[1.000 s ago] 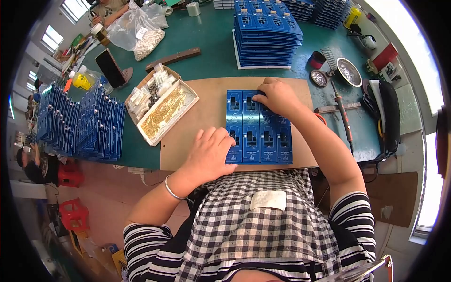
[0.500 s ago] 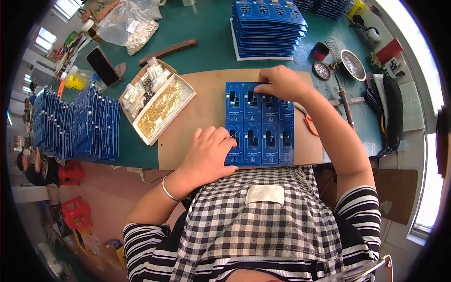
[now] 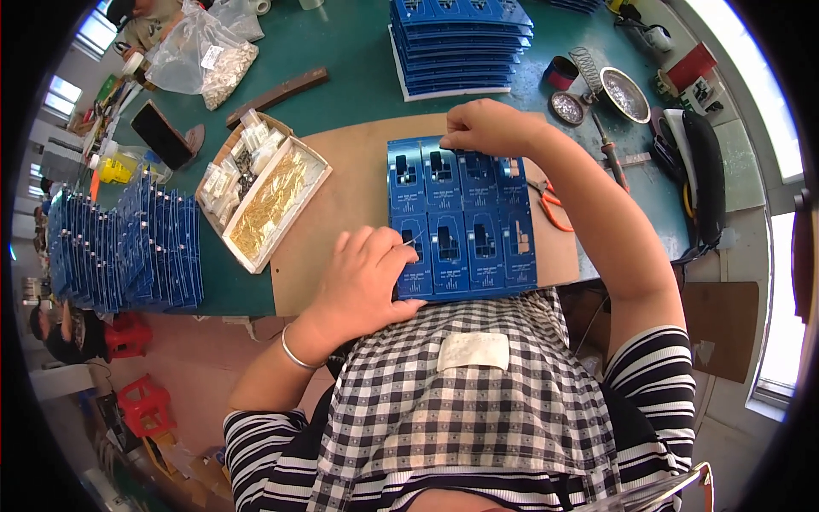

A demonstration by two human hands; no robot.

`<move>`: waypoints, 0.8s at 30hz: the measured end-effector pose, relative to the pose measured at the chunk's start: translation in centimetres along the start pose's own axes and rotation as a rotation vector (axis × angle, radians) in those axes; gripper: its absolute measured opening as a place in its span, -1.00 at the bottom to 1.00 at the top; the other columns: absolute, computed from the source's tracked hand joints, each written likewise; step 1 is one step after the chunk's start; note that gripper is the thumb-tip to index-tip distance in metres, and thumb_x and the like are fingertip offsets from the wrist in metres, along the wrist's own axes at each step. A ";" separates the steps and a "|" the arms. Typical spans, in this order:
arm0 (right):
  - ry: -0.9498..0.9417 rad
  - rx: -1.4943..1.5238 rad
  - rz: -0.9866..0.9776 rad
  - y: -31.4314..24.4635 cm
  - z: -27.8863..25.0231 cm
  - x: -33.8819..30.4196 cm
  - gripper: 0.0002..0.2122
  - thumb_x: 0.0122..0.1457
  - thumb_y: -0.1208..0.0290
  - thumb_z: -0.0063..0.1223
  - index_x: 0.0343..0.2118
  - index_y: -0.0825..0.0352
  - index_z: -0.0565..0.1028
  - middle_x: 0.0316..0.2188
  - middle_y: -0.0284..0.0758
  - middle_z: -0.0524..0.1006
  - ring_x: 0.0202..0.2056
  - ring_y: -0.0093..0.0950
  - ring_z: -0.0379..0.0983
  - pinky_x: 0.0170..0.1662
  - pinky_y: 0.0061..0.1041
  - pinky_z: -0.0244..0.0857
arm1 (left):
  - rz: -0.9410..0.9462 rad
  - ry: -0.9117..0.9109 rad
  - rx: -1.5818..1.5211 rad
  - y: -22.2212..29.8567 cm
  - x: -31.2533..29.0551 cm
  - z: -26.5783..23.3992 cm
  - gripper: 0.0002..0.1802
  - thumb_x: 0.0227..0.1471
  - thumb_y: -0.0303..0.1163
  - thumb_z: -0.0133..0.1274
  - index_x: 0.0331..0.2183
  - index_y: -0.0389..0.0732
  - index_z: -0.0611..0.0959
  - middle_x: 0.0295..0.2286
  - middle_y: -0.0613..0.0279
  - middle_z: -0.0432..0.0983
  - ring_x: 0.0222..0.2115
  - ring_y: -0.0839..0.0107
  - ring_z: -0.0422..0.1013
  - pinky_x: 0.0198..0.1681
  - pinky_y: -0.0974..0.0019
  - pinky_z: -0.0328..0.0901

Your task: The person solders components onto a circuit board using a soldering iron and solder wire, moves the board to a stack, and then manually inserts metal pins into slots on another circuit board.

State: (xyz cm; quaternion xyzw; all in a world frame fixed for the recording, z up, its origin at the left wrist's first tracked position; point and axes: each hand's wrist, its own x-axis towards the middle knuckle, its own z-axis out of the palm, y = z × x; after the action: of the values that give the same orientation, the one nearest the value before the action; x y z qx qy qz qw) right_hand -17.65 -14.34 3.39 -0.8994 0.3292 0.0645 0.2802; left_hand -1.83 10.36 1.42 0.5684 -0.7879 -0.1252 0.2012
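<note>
At left, blue circuit boards [image 3: 124, 247] stand in a row; beyond, an open white box [image 3: 295, 220] holds slender gold-coloured pieces [image 3: 271, 203]. The left hand [image 3: 363, 273] has bent fingers along the left side of a blue panel [image 3: 461, 213] near the table's edge; whether they grip is unclear. The right hand [image 3: 495, 128] curls at the panel's far edge, thumb and forefinger close together, any grip hidden. Orange-handled pliers [image 3: 547, 213] lie just right. A push toward the body could slide the panel off; uneven pressing could tip it. A plastic bag [image 3: 175, 64] bears a white label [image 3: 210, 57], the panel tiny pale print, both too small to read.
</note>
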 end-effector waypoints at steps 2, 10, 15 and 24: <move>0.081 0.078 -0.032 0.6 -0.5 -0.9 -0.75 0.17 0.20 0.13 -0.31 0.32 0.55 -0.44 -0.25 0.58 -0.36 -0.41 0.50 -0.25 -0.42 0.34 | 0.041 0.042 0.040 0.6 -0.1 -0.9 -0.40 -0.45 -0.18 0.40 -0.26 -0.14 0.58 -0.24 0.23 0.35 -0.18 0.23 0.28 -0.10 0.15 0.12; 0.952 0.563 -0.130 2.2 -3.9 -9.1 -0.60 0.25 0.22 0.06 0.04 0.38 0.41 -0.13 -0.29 0.52 -0.24 -0.58 0.44 -0.13 -0.54 0.37 | 0.046 0.350 0.239 -0.4 4.8 -7.1 -0.41 -0.48 -0.23 0.42 -0.28 -0.08 0.55 -0.29 0.24 0.34 -0.24 0.21 0.28 -0.12 0.15 0.14; 0.790 0.883 -0.148 -0.4 -6.0 -8.1 -0.60 0.28 0.19 0.02 0.06 0.37 0.39 -0.24 -0.35 0.56 -0.34 -0.62 0.44 -0.28 -0.62 0.31 | 0.124 0.532 0.359 -3.4 12.3 -11.3 -0.43 -0.47 -0.24 0.42 -0.30 -0.07 0.54 -0.31 0.29 0.33 -0.25 0.25 0.28 -0.15 0.20 0.14; 1.127 -0.696 -0.370 -0.9 -14.1 -11.7 -0.58 0.14 0.31 0.14 0.10 0.11 0.43 0.03 -0.34 0.47 0.06 -0.32 0.36 0.10 -0.30 0.22 | 0.595 0.212 0.619 -2.5 12.4 -15.3 -0.64 -0.23 -0.24 0.21 -0.27 -0.05 0.59 -0.29 0.33 0.37 -0.26 0.32 0.28 -0.14 0.22 0.17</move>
State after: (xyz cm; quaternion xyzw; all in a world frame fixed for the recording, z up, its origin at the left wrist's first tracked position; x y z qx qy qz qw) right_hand -27.12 -14.98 19.08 -0.8748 0.2257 -0.3602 -0.2325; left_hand 3.89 -1.72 16.08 0.3599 -0.8926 0.2393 0.1285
